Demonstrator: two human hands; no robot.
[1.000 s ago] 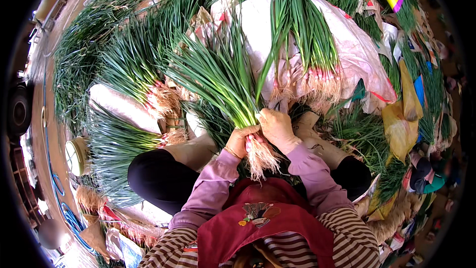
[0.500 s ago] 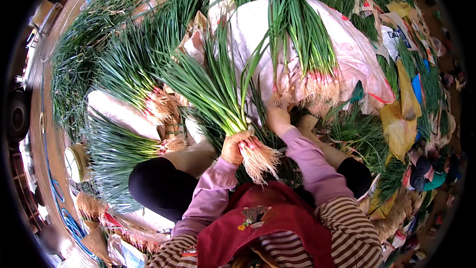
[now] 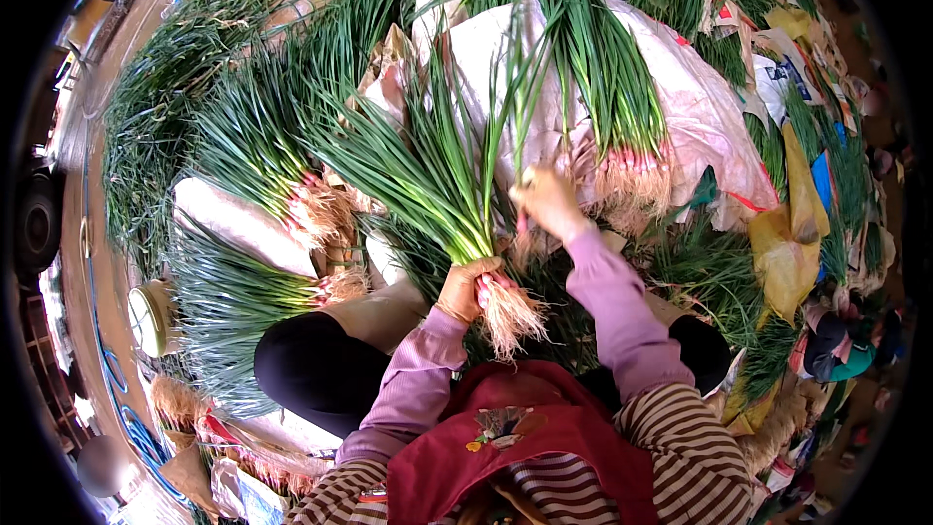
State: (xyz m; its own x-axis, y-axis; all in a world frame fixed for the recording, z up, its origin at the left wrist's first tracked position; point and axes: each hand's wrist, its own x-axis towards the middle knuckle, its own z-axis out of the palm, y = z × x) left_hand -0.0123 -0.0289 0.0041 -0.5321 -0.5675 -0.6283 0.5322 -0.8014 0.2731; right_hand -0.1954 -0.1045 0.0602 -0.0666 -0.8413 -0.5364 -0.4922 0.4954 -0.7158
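My left hand [image 3: 465,292] is wrapped round a bunch of spring onions [image 3: 449,202], just above the reddish bulbs. Pale roots hang toward my lap and the green leaves fan out forward. A little to the right, my right hand [image 3: 546,202] pinches a single spring onion [image 3: 521,126] by its stalk. Its bulb and roots below the hand are blurred. Beyond that hand, a row of spring onions [image 3: 632,151] lies on a white sack [image 3: 690,107], roots toward me.
Two bundled heaps of spring onions, an upper [image 3: 282,160] and a lower one [image 3: 262,277], lie at the left. Loose green leaves [image 3: 160,122] spread far left. A round lidded container [image 3: 151,319] and blue hose [image 3: 141,442] are at the left edge; yellow bags [image 3: 785,258] lie right.
My right hand has risen slightly and shifted left from the sack's near edge, bringing a spring onion away from the row. My left hand and its bunch have barely moved.
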